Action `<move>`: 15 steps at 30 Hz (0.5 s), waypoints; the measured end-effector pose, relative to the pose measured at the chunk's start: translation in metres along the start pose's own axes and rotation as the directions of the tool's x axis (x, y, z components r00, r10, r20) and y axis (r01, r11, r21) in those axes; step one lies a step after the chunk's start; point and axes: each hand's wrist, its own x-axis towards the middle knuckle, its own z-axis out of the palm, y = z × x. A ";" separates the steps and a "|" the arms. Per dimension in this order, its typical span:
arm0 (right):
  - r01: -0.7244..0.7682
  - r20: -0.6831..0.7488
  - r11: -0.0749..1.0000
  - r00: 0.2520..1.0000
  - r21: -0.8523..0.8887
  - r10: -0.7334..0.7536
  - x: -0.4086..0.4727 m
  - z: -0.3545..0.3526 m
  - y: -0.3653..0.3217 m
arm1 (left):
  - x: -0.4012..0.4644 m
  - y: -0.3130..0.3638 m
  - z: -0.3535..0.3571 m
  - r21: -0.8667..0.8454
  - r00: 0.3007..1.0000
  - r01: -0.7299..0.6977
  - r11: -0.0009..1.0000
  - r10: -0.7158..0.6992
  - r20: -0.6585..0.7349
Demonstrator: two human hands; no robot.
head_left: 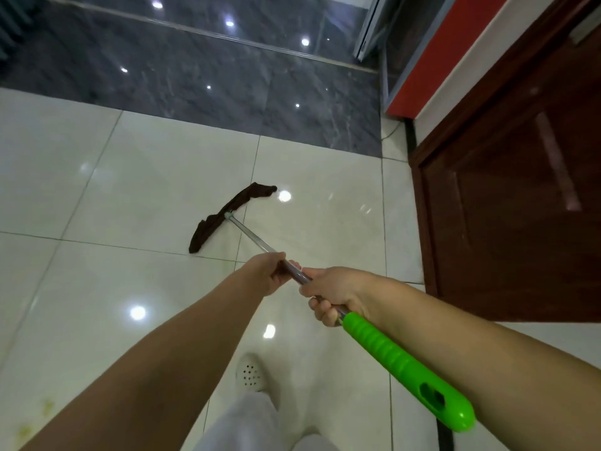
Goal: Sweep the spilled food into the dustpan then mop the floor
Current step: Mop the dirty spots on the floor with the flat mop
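Your left hand (271,271) and right hand (328,294) both wrap the mop (247,234) pole at centre frame, arms stretched forward. Its dark cloth head (221,216) lies on the white floor tiles (130,177), just above centre-left.

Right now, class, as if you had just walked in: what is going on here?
A person is mopping. Both hands hold the mop's metal pole: the left hand further down it, the right hand just below the bright green plastic grip. The dark brown cloth mop head lies on the glossy white tiled floor, ahead of the person's white perforated shoe. Yellowish stains mark the tiles at lower left. No dustpan is in view.
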 end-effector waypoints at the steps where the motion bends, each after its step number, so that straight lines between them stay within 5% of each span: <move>1: 0.000 0.006 1.000 1.000 0.003 0.000 0.005 0.004 -0.010 | 0.004 0.010 -0.002 -0.014 1.000 -0.005 1.000 0.005 -0.008; 15: -0.001 0.023 0.996 1.000 -0.089 0.003 0.038 0.022 -0.068 | 0.032 0.054 -0.017 -0.121 0.987 -0.077 0.990 0.059 -0.147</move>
